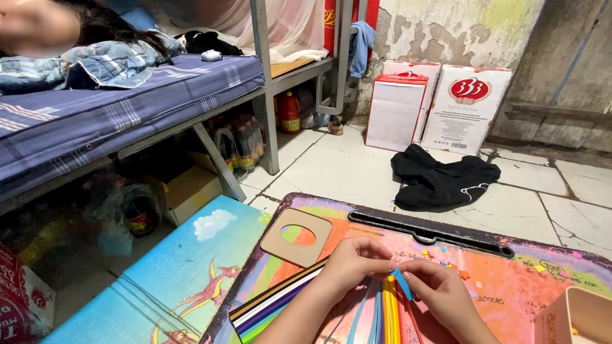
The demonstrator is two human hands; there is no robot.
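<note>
Strips: paper strips (376,315) in many colours lie fanned on the board (510,280) at its near edge, under both hands; long axes run from the near edge away toward the hands, the middle ones nearly straight up the view, the left bundle (280,299) of dark, white and purple strips slanting up to the right.
Blue strip: a short blue strip (401,283) is pinched between the two hands, slanting from upper left down to lower right, its upper end at the left fingertips.
Left hand: left hand (354,261) rests on the strips, fingers curled in and closed on the blue strip's upper end with thumb and forefinger.
Right hand: right hand (440,290) lies just beside the left, fingertips touching it, fingers bent and pinched on the same strip.
Template: a tan card square (298,237) with an oval hole lies at the board's far left corner, tilted.
Clip: a black bar clip (430,232) runs along the board's far edge.
Box: a pale box (577,315) stands at the board's near right corner.
Floor: a dark cloth (443,178) lies on the tiles beyond the board, well apart from it; a picture mat (185,274) lies left of the board.
</note>
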